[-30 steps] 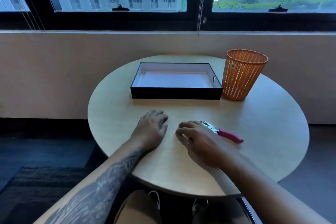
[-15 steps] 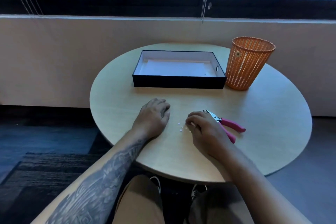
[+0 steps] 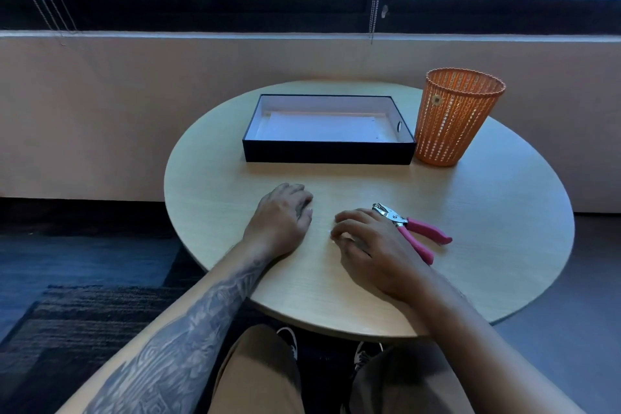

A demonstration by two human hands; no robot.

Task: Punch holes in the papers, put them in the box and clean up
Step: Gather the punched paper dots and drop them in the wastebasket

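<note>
A black shallow box [image 3: 327,155] stands at the back of the round table [image 3: 504,228], with white papers [image 3: 322,126] lying flat inside it. A hole punch [image 3: 415,230] with pink handles lies on the table, just right of my right hand [image 3: 373,249]. That hand rests palm down, fingers bent, tips on the tabletop over a few tiny white paper bits [image 3: 332,239]; it grips nothing that I can see. My left hand [image 3: 282,212] lies palm down a short way to the left, holding nothing.
An orange mesh waste basket [image 3: 453,118] stands upright at the box's right end, almost touching it. A wall and window run behind the table. My knees and shoes show below the near edge.
My right hand has slid left over the white paper bits that lay bare between my hands half a second ago. The left hand stays put. The view has tilted down slightly.
</note>
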